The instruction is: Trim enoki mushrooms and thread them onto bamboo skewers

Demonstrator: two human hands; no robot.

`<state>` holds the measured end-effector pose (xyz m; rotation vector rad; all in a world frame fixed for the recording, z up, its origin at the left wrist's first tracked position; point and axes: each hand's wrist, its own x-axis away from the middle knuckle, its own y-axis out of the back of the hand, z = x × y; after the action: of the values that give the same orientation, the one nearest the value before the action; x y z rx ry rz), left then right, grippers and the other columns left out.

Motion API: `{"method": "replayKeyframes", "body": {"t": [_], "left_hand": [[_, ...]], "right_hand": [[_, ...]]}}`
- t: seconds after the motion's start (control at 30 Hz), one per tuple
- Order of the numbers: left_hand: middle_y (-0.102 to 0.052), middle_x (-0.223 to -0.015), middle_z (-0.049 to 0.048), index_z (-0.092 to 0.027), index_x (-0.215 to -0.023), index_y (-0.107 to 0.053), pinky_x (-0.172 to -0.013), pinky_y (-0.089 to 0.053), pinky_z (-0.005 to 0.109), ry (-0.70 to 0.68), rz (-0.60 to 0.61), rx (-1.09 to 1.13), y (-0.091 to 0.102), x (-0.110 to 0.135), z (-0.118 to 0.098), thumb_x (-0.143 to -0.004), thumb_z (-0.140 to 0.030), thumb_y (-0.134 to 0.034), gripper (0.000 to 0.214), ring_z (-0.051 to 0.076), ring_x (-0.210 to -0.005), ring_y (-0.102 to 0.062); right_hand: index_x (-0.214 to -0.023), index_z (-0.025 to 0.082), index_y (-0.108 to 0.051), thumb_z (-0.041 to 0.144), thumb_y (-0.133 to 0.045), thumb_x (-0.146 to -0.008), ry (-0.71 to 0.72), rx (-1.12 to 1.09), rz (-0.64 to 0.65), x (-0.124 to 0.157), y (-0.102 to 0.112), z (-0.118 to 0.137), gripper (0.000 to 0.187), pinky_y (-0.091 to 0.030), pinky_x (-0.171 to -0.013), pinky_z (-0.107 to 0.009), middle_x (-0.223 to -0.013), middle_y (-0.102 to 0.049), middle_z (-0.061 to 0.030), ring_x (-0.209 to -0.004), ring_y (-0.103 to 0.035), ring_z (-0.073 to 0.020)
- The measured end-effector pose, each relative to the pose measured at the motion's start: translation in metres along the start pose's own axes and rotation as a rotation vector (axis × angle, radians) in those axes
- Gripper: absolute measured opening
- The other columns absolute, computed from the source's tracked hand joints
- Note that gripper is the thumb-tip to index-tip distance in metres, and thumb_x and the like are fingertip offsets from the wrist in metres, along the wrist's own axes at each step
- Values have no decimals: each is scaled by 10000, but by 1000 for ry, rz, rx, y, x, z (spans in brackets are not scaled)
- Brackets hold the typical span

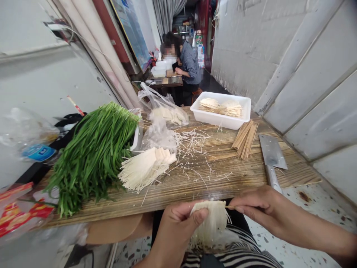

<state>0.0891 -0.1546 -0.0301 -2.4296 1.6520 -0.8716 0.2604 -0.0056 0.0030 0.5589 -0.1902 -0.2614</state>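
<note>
My left hand (181, 227) is closed around a bunch of enoki mushrooms (213, 219), held over my lap at the table's near edge. A thin wooden skewer (230, 207) enters the bunch from the right side. My right hand (260, 208) pinches the skewer's outer end between thumb and fingers. On the wooden table (178, 193) ahead lies a larger pile of enoki mushrooms (147, 167), with loose strands scattered beside it. A bundle of bare skewers (245, 139) rests to the right. Skewered pale pieces (220, 106) fill part of a white plastic tray (220, 121) at the back.
A cleaver (273, 152) lies near the right edge, its handle toward me. A heap of green chives (95, 152) covers the left side. Plastic bags (160, 130) sit at the back middle. Farther away, a person (189, 63) sits at another table.
</note>
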Motion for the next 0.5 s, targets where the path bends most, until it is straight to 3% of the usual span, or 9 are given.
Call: {"method": "replayKeyframes", "body": {"t": [0.37,0.5], "left_hand": [[-715,-714,15,-216,-838,-775,-719,-486,294,3,16,-41,-4,1,4,-705,-370,-714,212,169,-674,-613],[-711,-703,20,-211,-829,-777,-706,-481,284,18,8,-87,-6,2,5,-696,-380,-721,222,169,-677,-608]], "right_hand": [[-873,175,-677,329,-433,-947,54,8,24,-3,-5,-5,298,-405,-571,-229,-725,-632,-27,-635,-529,-123],[-727,172,-620,338,-429,-948,33,-19,59,-6,-8,-5,336,-335,-524,-224,-621,-513,11,-569,-433,-103]]}}
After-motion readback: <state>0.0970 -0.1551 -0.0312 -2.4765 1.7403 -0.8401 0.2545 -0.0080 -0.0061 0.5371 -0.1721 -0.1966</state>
